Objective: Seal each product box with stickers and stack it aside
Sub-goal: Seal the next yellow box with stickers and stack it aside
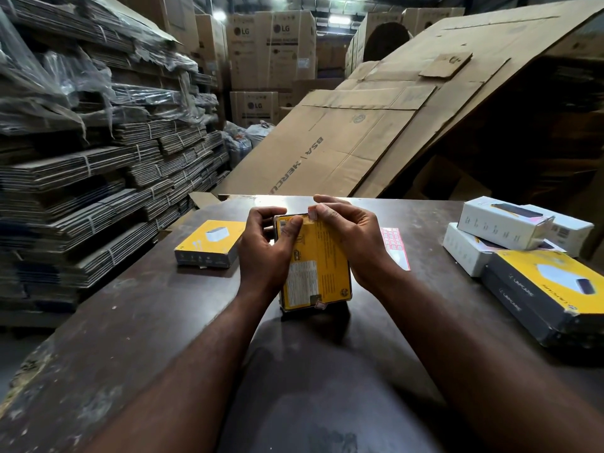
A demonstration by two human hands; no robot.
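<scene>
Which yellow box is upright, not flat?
The middle box, held on end between the left hand and right hand. The left box and the stacked right pair lie flat, untouched.

Both your forearms reach forward and meet at centre. Your left hand (263, 253) grips the yellow box (318, 266), thumb flat on its face, fingers (268, 211) curled over the far edge. Your right hand (351, 238) pinches the top corner, thumb pressing down.
</scene>
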